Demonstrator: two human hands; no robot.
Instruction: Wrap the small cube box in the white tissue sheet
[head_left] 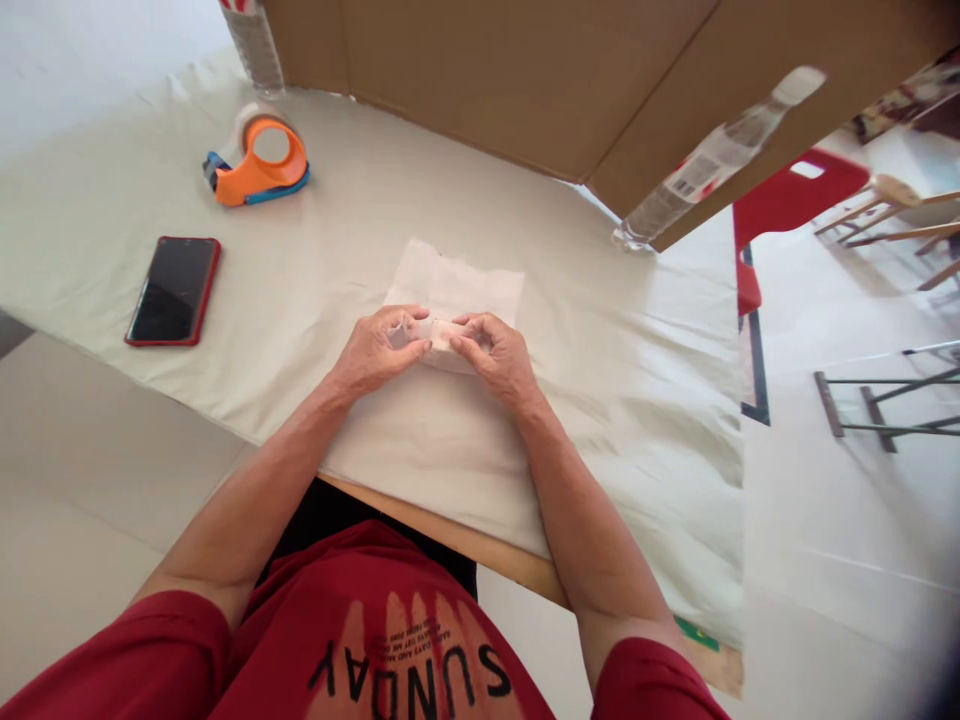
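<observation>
A thin white sheet [469,285], looking like tissue paper, lies on the cloth-covered table in front of me. On its near part sits a small pale block-like thing [444,335], partly covered by my fingers; its kind I cannot make out. My left hand [386,345] pinches a fold of the sheet at the left side of the block. From the right, my right hand [491,350] closes thumb and fingers on the block's other end.
An orange and blue tape dispenser [262,165] and a red-cased phone [174,290] lie to the left. Behind stands a cardboard panel [480,80], with a plastic bottle [262,45] at its left and another bottle [705,170] at its right. A red chair [795,205] stands beyond the table.
</observation>
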